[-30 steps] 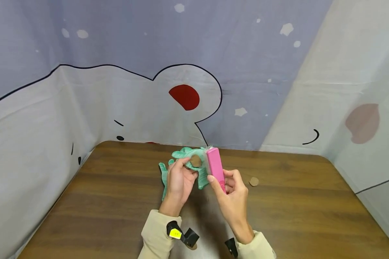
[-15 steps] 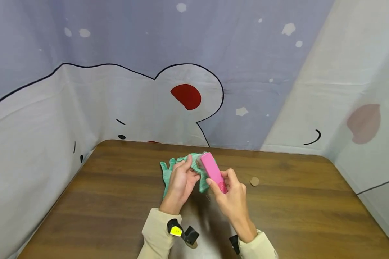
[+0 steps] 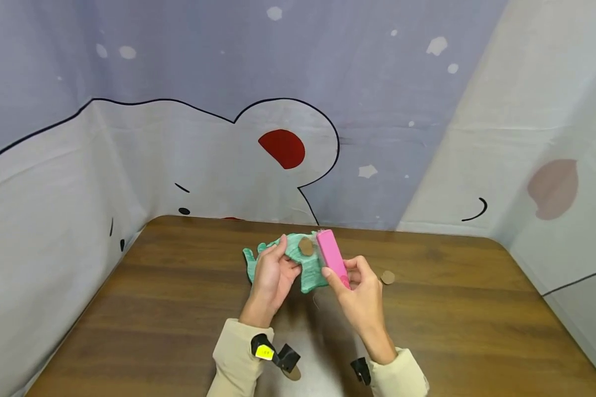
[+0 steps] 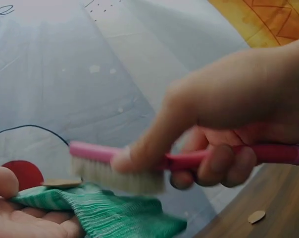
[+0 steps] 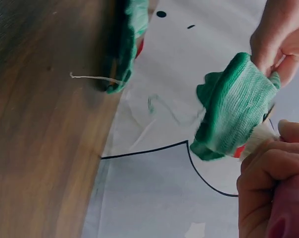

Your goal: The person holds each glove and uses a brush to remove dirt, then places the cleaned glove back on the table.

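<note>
Pinching left hand: I see its thumb above and its fingers below the green glove, so it is holding this glove by one side.
Brush side, right hand: its fingers are wrapped around the pink brush; in my left wrist view the thumb lies along the brush head.
Bristles: they are pale and face the glove; whether they touch it or stay just above, I cannot tell.
Green glove: it is raised over the table, between the two hands, with its cuff toward the right hand.
Brown disc: it lies on the upper face of the glove, near the left thumb.
Second glove: also green, on the table behind the left hand, which partly hides it.
Loose disc: it rests on the table, just beyond the right hand.
Pale thread: my right wrist view shows it beside the second glove.
Backdrop: a printed cloth stands behind the table.
</note>
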